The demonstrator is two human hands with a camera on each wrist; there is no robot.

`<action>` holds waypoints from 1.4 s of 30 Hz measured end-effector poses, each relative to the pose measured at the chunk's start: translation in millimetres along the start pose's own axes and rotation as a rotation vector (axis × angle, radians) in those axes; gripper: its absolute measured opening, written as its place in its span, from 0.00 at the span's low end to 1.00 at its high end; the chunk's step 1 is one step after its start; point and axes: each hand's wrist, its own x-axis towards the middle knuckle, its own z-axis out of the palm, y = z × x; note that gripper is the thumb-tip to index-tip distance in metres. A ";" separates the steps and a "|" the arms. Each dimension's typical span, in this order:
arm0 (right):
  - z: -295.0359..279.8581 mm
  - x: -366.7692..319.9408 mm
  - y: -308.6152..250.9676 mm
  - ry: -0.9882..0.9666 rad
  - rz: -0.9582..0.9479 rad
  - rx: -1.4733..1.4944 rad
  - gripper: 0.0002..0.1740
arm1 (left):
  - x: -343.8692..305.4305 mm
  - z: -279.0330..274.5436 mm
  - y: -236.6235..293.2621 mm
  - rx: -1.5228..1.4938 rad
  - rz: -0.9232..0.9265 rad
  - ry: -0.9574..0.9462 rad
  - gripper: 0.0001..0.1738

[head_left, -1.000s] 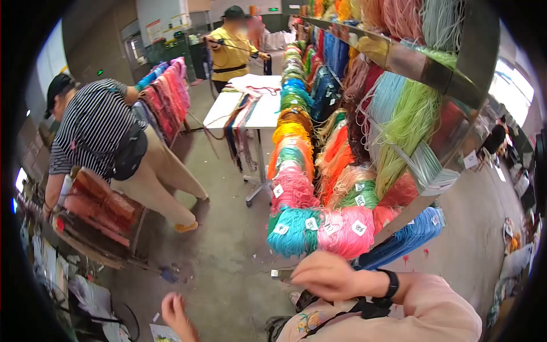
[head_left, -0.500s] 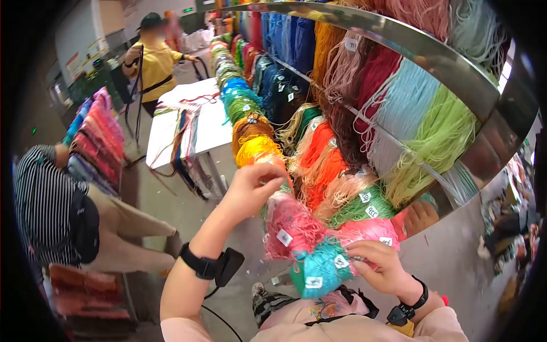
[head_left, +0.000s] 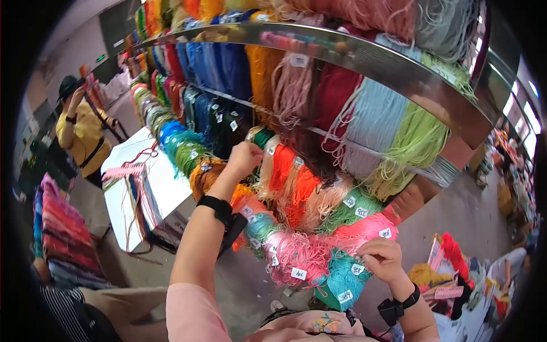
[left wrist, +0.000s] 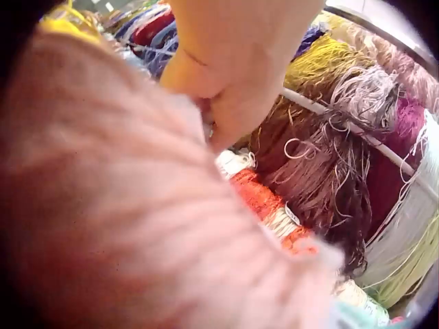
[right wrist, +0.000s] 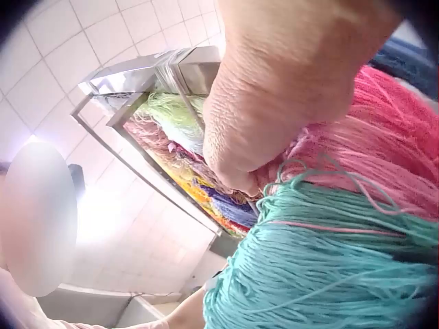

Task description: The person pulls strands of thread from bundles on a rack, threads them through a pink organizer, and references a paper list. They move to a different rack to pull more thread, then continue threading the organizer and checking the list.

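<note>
I see the left hand (head_left: 244, 158) reaching up high into the rack of hanging yarn. Its fingers are curled in at the top of a long pale peach bundle of yarn (head_left: 265, 166), just beside a bright orange bundle of yarn (head_left: 280, 171). I cannot tell if the left hand really grips the strands or only touches them, because the wrist view is too blurry.

The right hand (head_left: 383, 259) is lower down, near the end of the rack. Its fingers are curled tight on a fluffy pink bundle of yarn (head_left: 364, 231). In the right wrist view the fingertips (right wrist: 236, 175) dig into the pink strands. A fat teal bundle of yarn (head_left: 342, 279) hangs just under the pink one and touches it.

The two hands are well apart, with many bundles between them. Small white paper tags (head_left: 298, 273) hang on the bundles. A shiny curved metal rail (head_left: 364, 54) runs over the rack. To the left stands a white table (head_left: 165, 182) with threads draped over its edge, and a person in a yellow shirt (head_left: 80, 134) stands farther back.
</note>
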 end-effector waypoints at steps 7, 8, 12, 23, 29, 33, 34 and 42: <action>5.3 2.2 5.2 0.081 -0.071 0.011 0.03 | 9.2 7.3 -5.6 0.029 0.057 0.043 0.07; 4.8 1.7 4.0 0.080 -0.064 0.001 0.03 | 9.6 8.3 -3.7 0.048 0.073 0.033 0.07; 6.0 -0.3 7.7 0.096 -0.085 0.001 0.03 | 11.4 12.3 -0.5 0.091 0.076 0.038 0.07; 2.8 1.2 5.3 0.086 -0.097 0.032 0.04 | 1.5 3.7 -0.7 -0.519 -0.274 0.017 0.04; 1.2 3.8 2.7 0.069 -0.100 0.027 0.04 | 1.2 1.1 -5.0 -0.498 -0.255 0.055 0.03; 1.7 2.2 6.8 0.058 -0.103 0.046 0.04 | 1.4 5.7 2.4 0.014 -0.022 0.073 0.09; 1.5 2.2 6.5 0.051 -0.101 0.044 0.04 | 6.1 7.0 -0.1 0.018 -0.003 0.056 0.10; -22.5 54.3 -48.2 -0.228 -0.035 -0.047 0.08 | 6.3 -1.9 -3.4 -0.313 -0.153 -0.020 0.08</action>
